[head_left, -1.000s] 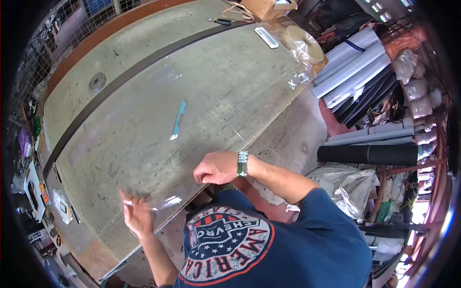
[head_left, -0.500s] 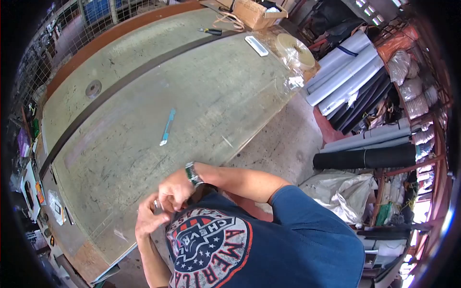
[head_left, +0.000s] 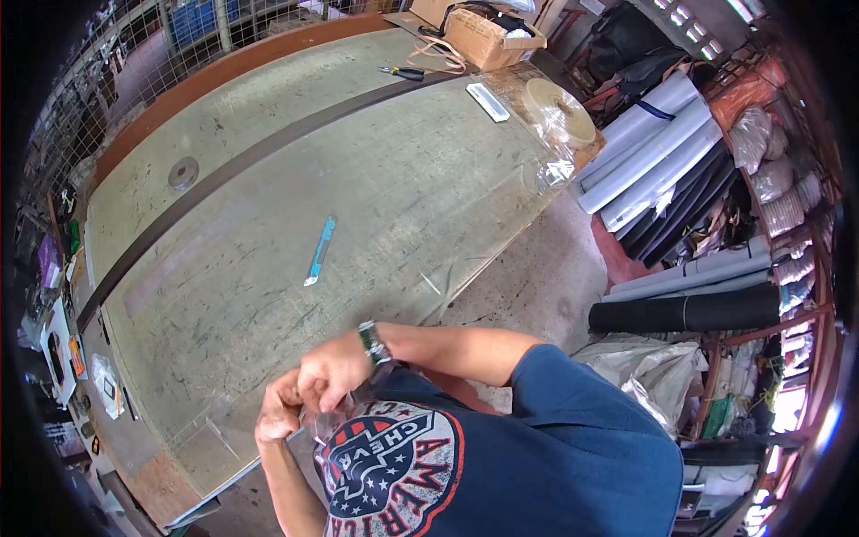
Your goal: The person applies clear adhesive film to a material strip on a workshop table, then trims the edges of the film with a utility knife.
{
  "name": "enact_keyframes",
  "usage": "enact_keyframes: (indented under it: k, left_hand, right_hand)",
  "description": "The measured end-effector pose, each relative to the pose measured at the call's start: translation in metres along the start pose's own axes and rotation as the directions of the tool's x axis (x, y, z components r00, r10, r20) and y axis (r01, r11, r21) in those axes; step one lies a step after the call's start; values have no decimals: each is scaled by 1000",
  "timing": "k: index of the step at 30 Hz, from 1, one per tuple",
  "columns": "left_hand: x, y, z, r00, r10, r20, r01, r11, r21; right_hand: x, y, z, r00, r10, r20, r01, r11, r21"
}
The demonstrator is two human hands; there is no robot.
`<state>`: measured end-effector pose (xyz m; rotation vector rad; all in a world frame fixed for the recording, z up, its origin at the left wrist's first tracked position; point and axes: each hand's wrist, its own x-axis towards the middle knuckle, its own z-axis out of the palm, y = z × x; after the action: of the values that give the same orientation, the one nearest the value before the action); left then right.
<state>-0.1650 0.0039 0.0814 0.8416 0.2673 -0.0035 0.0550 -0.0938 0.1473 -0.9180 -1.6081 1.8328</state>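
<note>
Head view: right hand (head_left: 329,369) bent at the wrist, fingertips seeming to pinch clear film (head_left: 328,424) close against the shirt (head_left: 537,447). Left hand (head_left: 279,409) curled just beside it; whether it grips film too, cannot tell. Hands together likely give fine control of something thin and slippery. Teal cutter (head_left: 320,252) lies apart on the surface (head_left: 224,309), probably to free both hands; film roll (head_left: 559,112) at far corner, likely clear of the working area.

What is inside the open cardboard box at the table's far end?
Black material and something whitish show at the opening of the cardboard box. Its walls hide whatever lies deeper.
</note>
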Motion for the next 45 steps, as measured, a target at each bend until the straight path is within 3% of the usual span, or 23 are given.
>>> enact_keyframes:
  k: [2, 3, 5, 6, 8, 10, 11, 12, 13, 14, 15, 16, 17, 18, 20, 21, 26, 28, 30, 32, 33, 40, 45]
  left_hand:
    - [-20, -4, -39, 983, -182, 14, 169, 936, 310]
    - [-24, 11, -11, 977, -179, -115, 208, 914, 347]
    - [-14, 9, 4, 998, 68, -10, -55, 874, 483]
    - [-10, 11, 8, 982, 181, 56, -183, 823, 537]
    - [-1, 16, 7, 991, 124, 40, -124, 803, 583]
    - [-11, 15, -2, 984, -69, -167, 150, 825, 545]
    - [-9, 29, 19, 981, 74, -181, 64, 754, 654]
    - [-13, 20, 8, 974, 77, -212, 65, 804, 591]
    - [-18, 50, 28, 956, -56, -288, 256, 639, 725]
    - [-32, 49, 29, 924, -100, -368, 324, 716, 618]
    - [-47, 47, 21, 962, -77, -264, 235, 729, 643]
    - [-63, 50, 12, 964, -145, -222, 260, 683, 683]
    - [-79, 48, 1, 969, -135, -205, 243, 632, 736]
    - [-102, 43, -10, 957, -174, -234, 289, 667, 686]
    - [-132, 29, -32, 949, -241, -204, 316, 733, 603]
    - [-149, 13, -50, 982, -132, -136, 188, 749, 636]
    - [-253, 31, -92, 797, -76, -599, 452, 734, 507]
    - [-308, 4, -132, 707, 146, -692, 394, 732, 556]
    - [-333, 6, -155, 658, 183, -730, 416, 720, 556]
    - [-349, 46, -160, 673, 37, -739, 510, 700, 500]
    - [-356, 47, -165, 703, 128, -700, 457, 672, 582]
    - [-364, 44, -215, 646, 224, -730, 484, 619, 618]
    - [-356, 26, -217, 387, 420, -821, 542, 617, 571]
  right_hand:
    - [-17, 14, -9, 998, 18, -57, -22, 997, -79]
    - [-26, 14, -13, 992, 110, -59, -110, 994, -9]
    - [-38, 13, -18, 956, 290, -38, -283, 950, 133]
    - [-32, 14, -12, 966, 244, -88, -237, 968, 83]
    - [-16, 15, 1, 973, 141, -180, -148, 989, -25]
    - [-4, -13, 7, 925, 299, -236, -304, 953, 14]
    - [0, -23, 8, 906, 352, -236, -356, 934, 25]
    - [7, 1, 11, 910, 221, -352, -286, 948, -142]
    - [3, -17, 12, 901, 318, -296, -338, 941, -17]
    - [5, -12, 10, 875, 387, -290, -458, 856, -242]
    - [1, -14, 13, 861, 449, -240, -480, 873, -87]
    - [-7, 13, 12, 937, 301, -179, -302, 953, 21]
    - [-9, 10, 7, 949, 270, -164, -288, 952, -102]
    - [-7, -4, 7, 872, 457, -175, -465, 885, -1]
    - [-7, 8, 10, 885, 396, -246, -385, 918, 92]
    - [-6, 8, 9, 863, 436, -256, -429, 899, 84]
    - [11, 34, -1, 772, 537, -341, -555, 830, 52]
    - [26, 38, -5, 744, 571, -347, -594, 803, 48]
    - [30, 57, -12, 735, 575, -360, -605, 795, 33]
    - [29, 69, -23, 692, 619, -372, -653, 756, 44]
    - [27, 74, -28, 666, 641, -383, -677, 734, 51]
    - [10, 90, -40, 553, 689, -468, -767, 641, 36]
    - [1, 94, -41, 510, 709, -487, -805, 593, 19]
